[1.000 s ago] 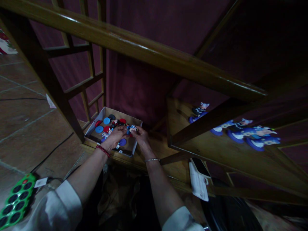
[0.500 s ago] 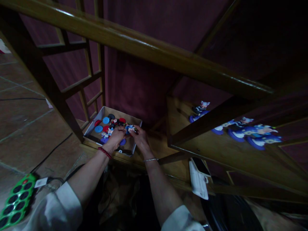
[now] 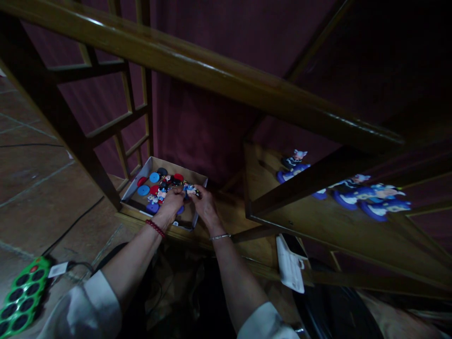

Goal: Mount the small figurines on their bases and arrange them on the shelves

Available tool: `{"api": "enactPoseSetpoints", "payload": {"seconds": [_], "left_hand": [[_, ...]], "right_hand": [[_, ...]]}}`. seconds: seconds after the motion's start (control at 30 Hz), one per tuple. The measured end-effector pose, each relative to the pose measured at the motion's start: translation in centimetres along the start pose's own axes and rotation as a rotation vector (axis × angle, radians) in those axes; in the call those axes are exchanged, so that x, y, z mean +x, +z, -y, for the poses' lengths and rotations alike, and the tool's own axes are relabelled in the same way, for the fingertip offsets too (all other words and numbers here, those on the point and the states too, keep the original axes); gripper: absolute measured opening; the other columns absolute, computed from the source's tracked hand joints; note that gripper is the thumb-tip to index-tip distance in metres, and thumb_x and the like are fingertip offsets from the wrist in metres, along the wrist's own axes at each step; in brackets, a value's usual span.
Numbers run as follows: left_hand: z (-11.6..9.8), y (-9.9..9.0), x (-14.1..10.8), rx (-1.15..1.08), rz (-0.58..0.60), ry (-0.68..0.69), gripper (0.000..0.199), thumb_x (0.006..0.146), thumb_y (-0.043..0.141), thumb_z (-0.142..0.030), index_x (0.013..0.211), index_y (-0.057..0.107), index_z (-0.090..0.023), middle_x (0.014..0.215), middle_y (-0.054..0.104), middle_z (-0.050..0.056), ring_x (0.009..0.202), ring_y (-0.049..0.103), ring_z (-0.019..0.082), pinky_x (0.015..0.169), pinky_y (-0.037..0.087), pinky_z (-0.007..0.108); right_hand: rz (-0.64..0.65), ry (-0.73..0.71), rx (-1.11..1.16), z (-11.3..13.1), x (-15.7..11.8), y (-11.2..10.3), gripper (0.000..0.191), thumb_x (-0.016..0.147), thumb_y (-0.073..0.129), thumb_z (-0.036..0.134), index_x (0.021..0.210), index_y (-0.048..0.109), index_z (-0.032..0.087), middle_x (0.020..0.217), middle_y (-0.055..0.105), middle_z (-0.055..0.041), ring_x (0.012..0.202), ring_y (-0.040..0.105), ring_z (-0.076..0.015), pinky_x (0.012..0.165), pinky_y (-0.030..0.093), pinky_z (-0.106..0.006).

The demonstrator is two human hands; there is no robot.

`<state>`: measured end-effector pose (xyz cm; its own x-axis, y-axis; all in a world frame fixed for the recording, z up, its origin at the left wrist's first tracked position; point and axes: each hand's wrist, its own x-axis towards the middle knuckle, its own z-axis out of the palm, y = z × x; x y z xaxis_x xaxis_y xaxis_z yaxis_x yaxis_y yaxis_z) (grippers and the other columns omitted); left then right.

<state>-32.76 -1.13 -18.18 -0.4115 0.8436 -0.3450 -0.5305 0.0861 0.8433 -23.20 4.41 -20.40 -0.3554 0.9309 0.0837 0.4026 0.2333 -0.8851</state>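
Note:
Over a shallow cardboard box [image 3: 134,186], both my hands meet at a small blue-and-white figurine [image 3: 191,189]. My right hand [image 3: 205,203] pinches it from the right, thumb and fingers closed. My left hand [image 3: 172,203] is closed against its left side; what its fingertips grip there is partly hidden. Inside the box lie blue discs [image 3: 143,190], a red disc [image 3: 142,181], a purple disc [image 3: 152,207] and several small figurines, among them a pale one [image 3: 161,194] beside my left hand.
Several figurines on blue bases [image 3: 379,195] stand on the wooden shelf [image 3: 293,212] at right. A wooden beam [image 3: 212,70] crosses above my hands. A white packet [image 3: 291,266] and a dark phone-like slab [image 3: 294,246] lie lower right. A green power strip [image 3: 24,296] rests on the floor, lower left.
The figurine between my hands has turned a little, showing more white. My hands stay at almost the same spot over the box. The whole view has shifted slightly.

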Motion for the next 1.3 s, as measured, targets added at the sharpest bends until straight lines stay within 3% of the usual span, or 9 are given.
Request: {"api": "enactPoseSetpoints", "payload": {"seconds": [0.37,0.8,1.07,1.3], "left_hand": [[-0.1,-0.1,0.3,0.023,-0.065,-0.027,0.007,0.066,0.053,-0.009,0.062,0.057,-0.014,0.059,0.058,0.002,0.059,0.057,0.012,0.060,0.049,0.024],[-1.3,-0.3,-0.3,-0.054,-0.079,-0.062,0.013,0.067,0.050,-0.003,0.062,0.055,-0.013,0.048,0.050,-0.002,0.049,0.053,0.010,0.065,0.051,0.029],[-1.4,-0.7,-0.6,-0.065,0.002,-0.100,0.013,0.070,0.048,-0.002,0.067,0.057,-0.011,0.067,0.062,0.006,0.062,0.061,0.014,0.065,0.053,0.031],[-1.9,-0.9,-3.4,-0.115,0.130,-0.171,0.012,0.067,0.054,0.002,0.065,0.056,-0.009,0.063,0.062,0.005,0.061,0.062,0.015,0.070,0.054,0.034]], "right_hand": [[0.007,-0.166,-0.053,1.8,-0.4,-0.2,0.027,0.070,0.056,0.016,0.095,0.065,0.022,0.095,0.065,-0.0036,0.087,0.058,-0.0187,0.084,0.044,-0.033],[0.081,-0.314,-0.133,2.2,-0.2,-0.5,0.029,0.074,0.051,0.014,0.099,0.064,0.022,0.094,0.063,-0.0053,0.088,0.056,-0.0185,0.082,0.043,-0.030],[0.155,-0.382,-0.174,2.1,-0.6,-1.1,0.029,0.080,0.047,0.016,0.104,0.061,0.024,0.098,0.061,-0.0037,0.091,0.055,-0.0167,0.082,0.042,-0.027],[0.204,-0.402,-0.249,3.9,-3.2,-3.2,0.028,0.081,0.047,0.014,0.104,0.061,0.022,0.100,0.059,-0.0048,0.094,0.054,-0.0167,0.084,0.041,-0.028]]}}
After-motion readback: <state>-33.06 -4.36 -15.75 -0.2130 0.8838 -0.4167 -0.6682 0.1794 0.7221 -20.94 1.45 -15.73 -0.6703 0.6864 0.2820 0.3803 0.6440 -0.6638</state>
